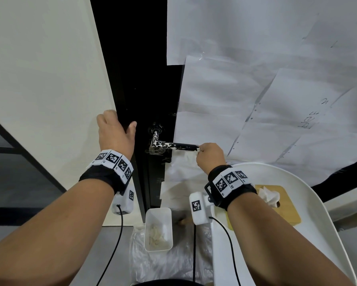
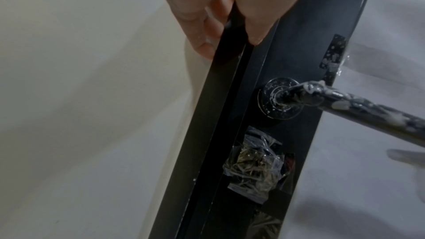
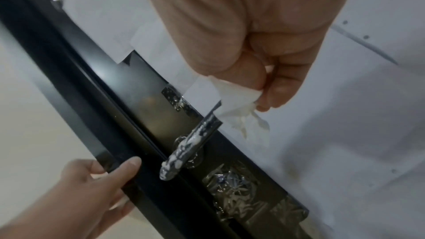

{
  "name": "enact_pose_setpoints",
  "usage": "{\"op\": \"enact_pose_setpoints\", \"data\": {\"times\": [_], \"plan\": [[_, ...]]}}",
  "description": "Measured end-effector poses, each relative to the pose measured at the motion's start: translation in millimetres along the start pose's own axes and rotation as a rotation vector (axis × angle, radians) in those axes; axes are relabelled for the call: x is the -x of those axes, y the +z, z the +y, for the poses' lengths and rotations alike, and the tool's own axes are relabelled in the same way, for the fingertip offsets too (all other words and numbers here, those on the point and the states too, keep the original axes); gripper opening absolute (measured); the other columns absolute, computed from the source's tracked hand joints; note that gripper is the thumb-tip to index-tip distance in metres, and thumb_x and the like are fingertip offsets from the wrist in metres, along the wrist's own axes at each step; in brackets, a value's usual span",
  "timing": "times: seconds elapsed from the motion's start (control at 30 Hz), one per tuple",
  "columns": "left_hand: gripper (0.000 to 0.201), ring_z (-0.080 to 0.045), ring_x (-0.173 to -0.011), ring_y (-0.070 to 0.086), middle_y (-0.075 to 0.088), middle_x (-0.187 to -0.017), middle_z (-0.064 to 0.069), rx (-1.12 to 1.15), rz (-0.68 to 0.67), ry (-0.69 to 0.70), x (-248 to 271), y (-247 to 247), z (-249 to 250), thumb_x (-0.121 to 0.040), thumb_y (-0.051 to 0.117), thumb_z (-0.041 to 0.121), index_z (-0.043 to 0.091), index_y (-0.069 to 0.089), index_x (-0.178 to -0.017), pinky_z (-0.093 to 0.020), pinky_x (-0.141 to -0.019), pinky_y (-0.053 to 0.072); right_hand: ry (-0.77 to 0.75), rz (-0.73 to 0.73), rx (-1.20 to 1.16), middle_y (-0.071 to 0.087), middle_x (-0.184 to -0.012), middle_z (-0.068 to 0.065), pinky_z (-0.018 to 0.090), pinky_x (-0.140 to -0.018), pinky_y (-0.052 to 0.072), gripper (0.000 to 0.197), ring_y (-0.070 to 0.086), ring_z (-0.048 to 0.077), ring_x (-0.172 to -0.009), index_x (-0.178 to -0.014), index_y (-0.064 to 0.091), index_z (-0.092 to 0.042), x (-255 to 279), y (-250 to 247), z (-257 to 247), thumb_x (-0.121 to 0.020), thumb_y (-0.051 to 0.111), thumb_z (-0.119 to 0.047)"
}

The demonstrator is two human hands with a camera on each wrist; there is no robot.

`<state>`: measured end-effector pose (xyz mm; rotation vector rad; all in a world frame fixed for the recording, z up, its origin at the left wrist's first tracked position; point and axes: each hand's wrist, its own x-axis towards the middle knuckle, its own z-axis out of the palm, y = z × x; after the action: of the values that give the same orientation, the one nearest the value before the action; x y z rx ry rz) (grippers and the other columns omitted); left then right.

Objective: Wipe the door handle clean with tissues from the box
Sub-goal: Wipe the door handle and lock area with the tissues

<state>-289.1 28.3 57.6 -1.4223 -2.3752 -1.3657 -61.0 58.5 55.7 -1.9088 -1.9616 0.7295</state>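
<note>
A black lever door handle (image 1: 173, 145) smeared with white paste juts from the black door (image 1: 140, 79); the smears also show on the handle (image 2: 358, 108) in the left wrist view and on the handle (image 3: 193, 144) in the right wrist view. My right hand (image 1: 209, 156) pinches a crumpled white tissue (image 3: 234, 97) at the handle's free end. My left hand (image 1: 115, 131) grips the door's edge, thumb (image 2: 257, 24) on the face, fingers behind. The tissue box (image 1: 285, 205), tan-topped with a tissue sticking up, sits on the white round table (image 1: 309, 182) at lower right.
White paper sheets (image 1: 256, 79) cover the door panel right of the handle. A white plastic tub (image 1: 158, 230) with used scraps stands on clear plastic sheet (image 1: 173, 263) on the floor below. A pale wall (image 1: 39, 69) is to the left.
</note>
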Motion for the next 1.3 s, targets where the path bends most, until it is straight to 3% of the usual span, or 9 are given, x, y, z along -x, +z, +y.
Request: {"op": "enact_pose_setpoints", "data": {"times": [0.1, 0.2, 0.3, 0.4, 0.57, 0.73, 1.0, 1.2, 1.3], "plan": [[0.041, -0.021, -0.074, 0.038, 0.045, -0.109, -0.018, -0.004, 0.003, -0.006, 0, 1, 0, -0.086, 0.066, 0.029, 0.002, 0.043, -0.107, -0.033, -0.063, 0.042, 0.108, -0.149, -0.143, 0.059, -0.077, 0.013, 0.026, -0.063, 0.045, 0.029, 0.059, 0.028, -0.085, -0.061, 0.048, -0.01, 0, -2, -5, -0.089, 0.047, -0.003], [0.041, -0.021, -0.073, 0.039, 0.045, -0.11, -0.018, -0.006, 0.002, -0.019, 0, 1, 0, -0.086, 0.066, 0.028, 0.002, 0.043, -0.107, -0.034, -0.063, 0.042, 0.111, -0.238, 0.089, 0.057, -0.08, 0.002, 0.02, -0.051, 0.023, 0.027, 0.06, 0.024, -0.101, -0.094, 0.063, -0.004, 12, -10, -19, -0.098, 0.044, -0.022], [0.041, -0.021, -0.074, 0.039, 0.045, -0.11, -0.018, 0.002, 0.004, -0.009, 0, 0, 0, -0.086, 0.066, 0.028, 0.001, 0.043, -0.107, -0.035, -0.064, 0.043, 0.076, -0.309, -0.098, 0.061, -0.08, 0.005, 0.024, -0.061, 0.046, 0.019, 0.063, 0.022, -0.083, -0.091, 0.064, -0.002, 12, -6, -18, -0.094, 0.05, -0.014], [0.041, -0.02, -0.075, 0.038, 0.045, -0.11, -0.018, 0.003, 0.0, -0.002, 1, 0, 0, -0.087, 0.066, 0.028, 0.001, 0.043, -0.108, -0.033, -0.064, 0.041, -0.029, -0.111, -0.342, 0.06, -0.076, 0.002, 0.026, -0.062, 0.046, 0.026, 0.055, 0.017, -0.067, -0.098, 0.069, -0.006, 14, -10, -20, -0.085, 0.046, -0.001], [0.041, -0.022, -0.074, 0.04, 0.045, -0.11, -0.018, 0.009, 0.001, -0.01, 1, 0, 0, -0.086, 0.066, 0.028, 0.002, 0.042, -0.107, -0.036, -0.064, 0.044, -0.217, 0.198, -0.127, 0.062, -0.106, 0.012, 0.028, -0.079, 0.05, 0.039, 0.061, 0.026, -0.089, -0.108, 0.071, -0.013, 5, -30, -16, -0.086, 0.043, 0.004], [0.04, -0.023, -0.071, 0.041, 0.046, -0.108, -0.018, 0.003, 0.001, -0.007, 1, 0, 1, -0.086, 0.066, 0.029, 0.003, 0.042, -0.107, -0.034, -0.06, 0.04, -0.311, 0.093, 0.231, 0.05, -0.109, 0.014, 0.038, -0.083, 0.051, 0.023, 0.056, 0.032, -0.096, -0.104, 0.07, -0.005, 0, -4, -2, -0.088, 0.053, -0.004], [0.041, -0.023, -0.071, 0.041, 0.045, -0.108, -0.019, -0.005, -0.015, -0.008, 1, -1, 1, -0.087, 0.066, 0.029, 0.002, 0.042, -0.107, -0.035, -0.061, 0.042, -0.181, 0.105, 0.291, 0.053, -0.112, 0.015, 0.027, -0.072, 0.038, 0.026, 0.057, 0.032, -0.099, -0.103, 0.068, -0.005, -14, -16, -2, -0.089, 0.046, -0.003], [0.041, -0.024, -0.071, 0.042, 0.045, -0.109, -0.019, -0.001, -0.013, -0.015, 0, -1, 0, -0.086, 0.066, 0.028, 0.002, 0.042, -0.107, -0.04, -0.062, 0.046, -0.354, 0.101, 0.248, 0.051, -0.11, 0.015, 0.027, -0.074, 0.037, 0.031, 0.052, 0.032, -0.098, -0.106, 0.069, -0.008, -9, -3, -9, -0.087, 0.047, 0.003], [0.041, -0.025, -0.071, 0.042, 0.045, -0.108, -0.019, -0.001, -0.012, -0.011, 0, -1, 0, -0.086, 0.066, 0.028, 0.002, 0.042, -0.108, -0.041, -0.062, 0.047, -0.283, 0.127, 0.328, 0.051, -0.11, 0.014, 0.029, -0.074, 0.042, 0.03, 0.051, 0.031, -0.101, -0.104, 0.069, -0.005, -10, -8, -10, -0.085, 0.047, 0.003]]}}
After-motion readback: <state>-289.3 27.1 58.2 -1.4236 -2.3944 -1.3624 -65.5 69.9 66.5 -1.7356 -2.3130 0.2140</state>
